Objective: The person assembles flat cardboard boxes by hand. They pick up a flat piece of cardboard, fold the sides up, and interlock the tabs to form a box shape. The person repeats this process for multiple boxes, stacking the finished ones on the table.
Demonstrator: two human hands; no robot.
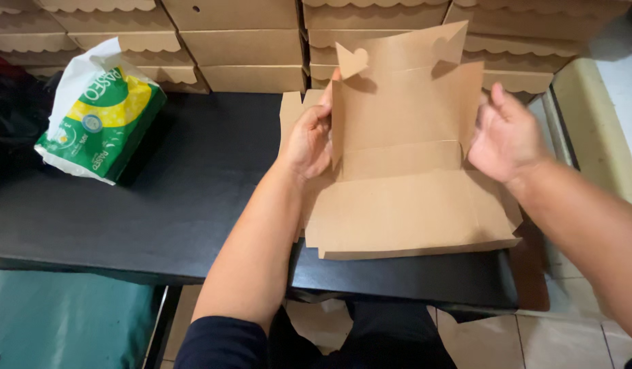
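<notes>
Two bare hands work on one flat brown cardboard box blank (404, 205) that lies on the black table (159, 198), right of centre in the frame. At the far left of the frame a green, yellow and white plastic pack (101, 116) rests on the table, well apart from the hands. Behind it, along the whole top of the frame, stand stacks of folded brown boxes (241, 48) with scalloped edges. Moving to the centre, the left hand (309, 140) grasps the left edge of the raised back panel, fingers wrapped around the cardboard, and the thumb seems to press on the side flap, though this part is partly hidden. The panel stands almost upright, with a small heart-shaped tab (352, 60) at its upper left corner. The lower panel of the blank lies flat toward the bottom of the frame and hangs slightly over the table edge. On the right, the right hand (507, 137) is open, the fingers relaxed and curved, touching or just beside the right edge of the raised panel; it grips nothing firmly. To fold well, I judge that both sides should rise together along the creases, with equal pressure, so the walls do not twist.
</notes>
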